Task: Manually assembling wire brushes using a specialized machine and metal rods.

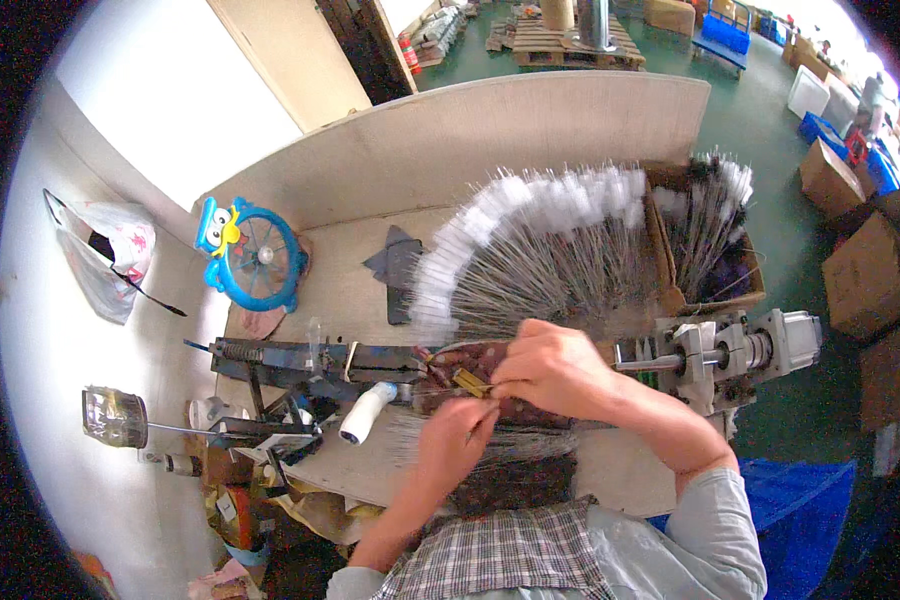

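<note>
Lying beyond right hand (550, 368): white-tipped brushes (550, 240), carton (720, 301)

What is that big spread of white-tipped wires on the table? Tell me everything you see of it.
The white-tipped wires lie fanned in an arc on the table: many thin, grey, metal-looking stems with fluffy-looking white ends. Those ends face away from the person and round to the left. On the right, they come up against a cardboard box. The right hand hides some near ends; contact is unclear.

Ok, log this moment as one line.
left hand: beside right hand | right hand: by gold-coloured piece | held item: unclear | white-tipped wires: fanned out beyond
</note>
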{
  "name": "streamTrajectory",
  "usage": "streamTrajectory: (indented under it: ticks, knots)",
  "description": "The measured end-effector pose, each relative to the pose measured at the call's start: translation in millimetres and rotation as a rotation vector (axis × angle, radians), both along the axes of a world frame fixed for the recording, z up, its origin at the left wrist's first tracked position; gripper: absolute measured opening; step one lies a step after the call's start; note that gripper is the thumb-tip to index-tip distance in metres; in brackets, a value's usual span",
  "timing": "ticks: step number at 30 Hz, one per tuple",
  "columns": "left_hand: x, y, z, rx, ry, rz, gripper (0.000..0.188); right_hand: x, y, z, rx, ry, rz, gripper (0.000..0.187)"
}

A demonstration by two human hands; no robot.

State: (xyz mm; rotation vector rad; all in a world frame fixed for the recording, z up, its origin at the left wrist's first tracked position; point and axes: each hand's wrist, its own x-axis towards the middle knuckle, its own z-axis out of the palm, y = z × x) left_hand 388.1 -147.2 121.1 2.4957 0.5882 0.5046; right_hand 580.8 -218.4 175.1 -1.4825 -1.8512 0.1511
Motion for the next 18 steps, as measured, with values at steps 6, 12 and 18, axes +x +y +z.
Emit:
streamTrajectory:
  ticks: [6, 12, 18]
  knots:
    - [-75.9, 16.9, -43.7, -1.243, -0.488, 0.560, 0.027, -47.3, 56.6, -30.2, -0.001, -0.044, -0.091, 0.007]
    - [-62.6, 38.1, -10.8, -1.766, -0.835, 0.444, 0.040, -63.5, 71.9, -31.0, -0.102, -0.169, -0.180, 0.007]
    - [-45.0, 46.3, -34.6, -0.758, -0.109, 0.445, 0.044, -64.2, 76.5, -25.1, -0.156, -0.155, -0.180, 0.006]
